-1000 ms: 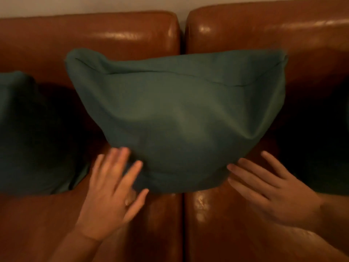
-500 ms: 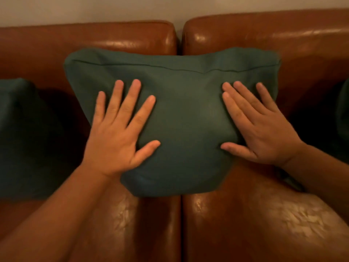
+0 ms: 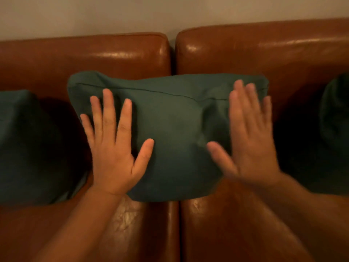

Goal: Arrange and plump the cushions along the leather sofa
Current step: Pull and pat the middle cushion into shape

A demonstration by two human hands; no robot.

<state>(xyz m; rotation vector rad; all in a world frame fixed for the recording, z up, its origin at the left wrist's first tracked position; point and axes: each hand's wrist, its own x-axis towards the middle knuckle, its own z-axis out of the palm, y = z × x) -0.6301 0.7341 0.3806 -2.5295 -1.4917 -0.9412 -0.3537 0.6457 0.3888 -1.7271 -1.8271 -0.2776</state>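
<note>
A teal cushion (image 3: 170,129) leans against the backrest of the brown leather sofa (image 3: 245,59), straddling the gap between its two sections. My left hand (image 3: 113,144) lies flat with spread fingers on the cushion's left half. My right hand (image 3: 249,137) is flat with straight fingers at the cushion's right half, blurred by motion; the fabric is dented beside it. A second teal cushion (image 3: 28,148) stands to the left and a third (image 3: 332,133) at the right edge, both in shadow.
A pale wall (image 3: 132,14) runs behind the sofa. Bare leather seat (image 3: 226,233) fills the foreground under my forearms, with a seam between the two seat sections.
Both hands went from the cushion's lower corners up onto its front. My right hand has since turned more upright and is moving, and the cushion's top now sits lower on the backrest.
</note>
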